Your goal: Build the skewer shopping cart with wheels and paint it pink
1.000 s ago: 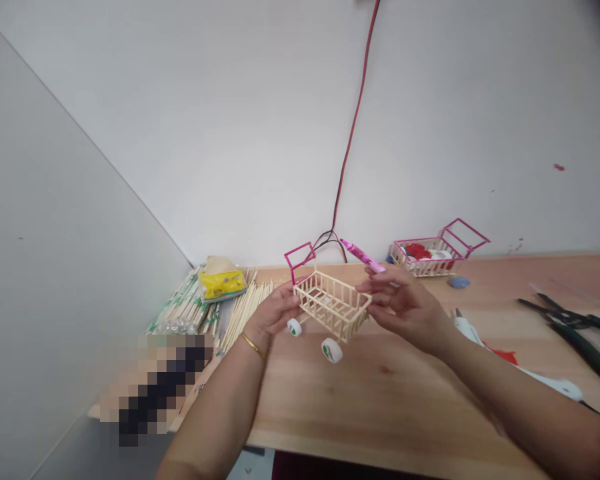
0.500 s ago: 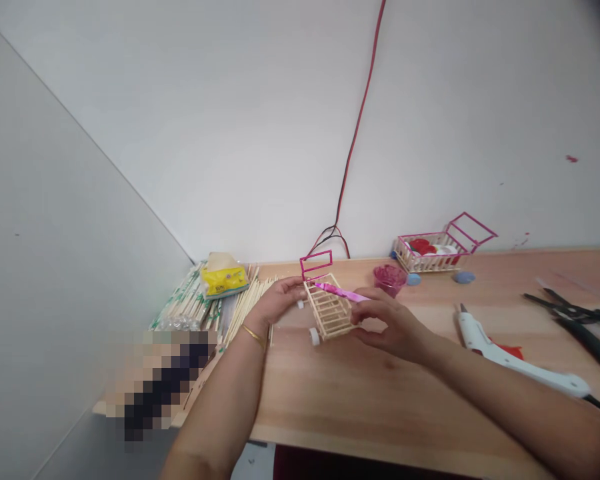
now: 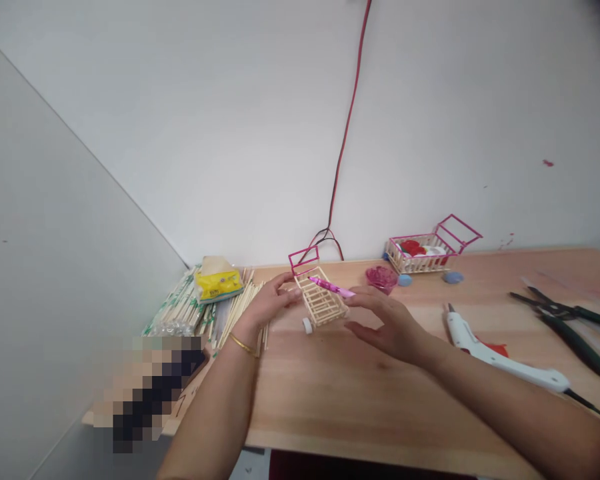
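A small cart (image 3: 324,303) built of pale wooden sticks stands tilted on the table, with a magenta handle frame (image 3: 304,259) at its far end and a white wheel (image 3: 307,326) at its near left corner. My left hand (image 3: 270,303) has its thumb and fingers at the cart's left side, below the handle. A slim pink paintbrush (image 3: 333,287) lies across the top of the cart, its tip toward the handle. The fingers of my right hand (image 3: 387,327) are at its back end, and the thumb sits lower, apart from the index finger, near the cart's right corner.
Behind on the right are a cup of magenta paint (image 3: 381,279) and a second cart (image 3: 420,253) with a magenta rim. A white glue gun (image 3: 503,360) and pliers (image 3: 555,310) lie right. Left are wooden sticks (image 3: 240,307) and a yellow packet (image 3: 219,283).
The view has shifted slightly right. My right hand's fingers have loosened and spread, with the thumb farther from the index finger. The cart has turned slightly. My left hand stays beside it.
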Tool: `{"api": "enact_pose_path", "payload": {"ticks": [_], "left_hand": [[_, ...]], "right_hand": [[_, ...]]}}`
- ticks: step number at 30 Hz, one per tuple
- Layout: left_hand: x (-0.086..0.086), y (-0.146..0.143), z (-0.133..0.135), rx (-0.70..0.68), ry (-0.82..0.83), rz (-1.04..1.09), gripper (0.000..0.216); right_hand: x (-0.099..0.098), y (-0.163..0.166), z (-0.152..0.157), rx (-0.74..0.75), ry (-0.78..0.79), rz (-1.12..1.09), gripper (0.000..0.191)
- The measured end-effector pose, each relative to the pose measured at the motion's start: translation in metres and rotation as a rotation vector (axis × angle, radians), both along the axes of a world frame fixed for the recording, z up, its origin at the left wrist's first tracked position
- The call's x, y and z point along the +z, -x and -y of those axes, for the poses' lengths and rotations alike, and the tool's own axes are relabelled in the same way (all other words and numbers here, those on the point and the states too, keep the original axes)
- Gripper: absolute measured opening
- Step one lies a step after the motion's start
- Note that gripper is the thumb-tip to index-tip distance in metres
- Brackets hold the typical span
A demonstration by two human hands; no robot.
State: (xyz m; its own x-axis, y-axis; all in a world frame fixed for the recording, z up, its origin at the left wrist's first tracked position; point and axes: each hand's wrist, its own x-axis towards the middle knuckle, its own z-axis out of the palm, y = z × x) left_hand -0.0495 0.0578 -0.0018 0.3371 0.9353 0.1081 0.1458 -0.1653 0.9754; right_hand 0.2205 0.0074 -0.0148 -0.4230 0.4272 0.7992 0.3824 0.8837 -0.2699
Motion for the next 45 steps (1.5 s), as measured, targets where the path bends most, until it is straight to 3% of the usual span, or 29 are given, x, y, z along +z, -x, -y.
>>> {"api": "enact_pose_path", "payload": {"ticks": [7,15,21,26,35,45], "left_hand": [[-0.005,-0.015,0.005,-0.045,0.149,-0.005,0.068],[-0.011,-0.025,0.003,0.004,0.248,0.249,0.052],[-0.014,-0.024,0.002,-0.058,0.279,0.291,0.046],[-0.015,-0.021,0.002,-0.07,0.334,0.326,0.044],[-0.012,-0.027,0.006,-0.084,0.371,0.306,0.045],[-0.008,-0.035,0.013,-0.126,0.343,0.264,0.051]], "right_hand": [[0.011,-0.015,-0.008,-0.164,0.15,-0.124,0.031],[0.016,-0.023,-0.01,-0.243,0.23,-0.261,0.025],[0.017,-0.024,-0.01,-0.266,0.265,-0.284,0.025],[0.019,-0.027,-0.01,-0.329,0.218,-0.271,0.024],[0.03,-0.023,-0.005,-0.387,-0.048,-0.11,0.023],[0.034,-0.018,-0.002,-0.377,-0.089,-0.107,0.023]]}}
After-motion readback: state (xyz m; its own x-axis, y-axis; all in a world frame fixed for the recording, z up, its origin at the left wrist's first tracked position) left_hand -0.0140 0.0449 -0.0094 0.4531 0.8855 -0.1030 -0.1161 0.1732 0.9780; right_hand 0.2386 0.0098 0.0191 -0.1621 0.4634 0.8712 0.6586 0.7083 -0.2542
